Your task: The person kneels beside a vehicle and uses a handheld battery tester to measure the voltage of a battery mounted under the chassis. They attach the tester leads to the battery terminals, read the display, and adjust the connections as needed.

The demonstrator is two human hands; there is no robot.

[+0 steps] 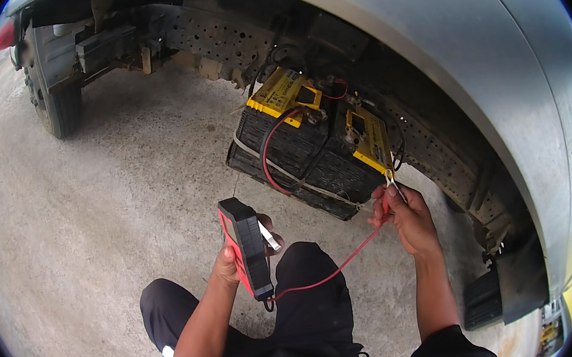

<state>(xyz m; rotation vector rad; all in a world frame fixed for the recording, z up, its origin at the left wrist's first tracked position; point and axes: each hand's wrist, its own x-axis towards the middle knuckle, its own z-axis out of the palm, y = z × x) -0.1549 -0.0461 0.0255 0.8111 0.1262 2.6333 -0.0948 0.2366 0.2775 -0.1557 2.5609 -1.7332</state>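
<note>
My left hand [226, 263] is closed around a red and black handheld battery tester [250, 248], tilted with its side showing. By those fingers juts a silver metal clip piece [270, 237]. My right hand [412, 222] pinches a red-handled clamp [390, 179], its metal jaws at the near corner of the right battery [372, 147]; whether they grip anything there is unclear. A red lead [331, 275] sags from the clamp to the tester's lower end. Left of that battery sits another battery [276, 94], also yellow-topped, with cables at its terminal.
Both black battery cases are strapped beside the vehicle's perforated frame rail [215, 36]. A silver body panel [508, 36] arches over the right side. A wheel [58, 98] stands far left on the concrete floor [132, 174]. A black ribbed flap [503, 291] hangs at lower right.
</note>
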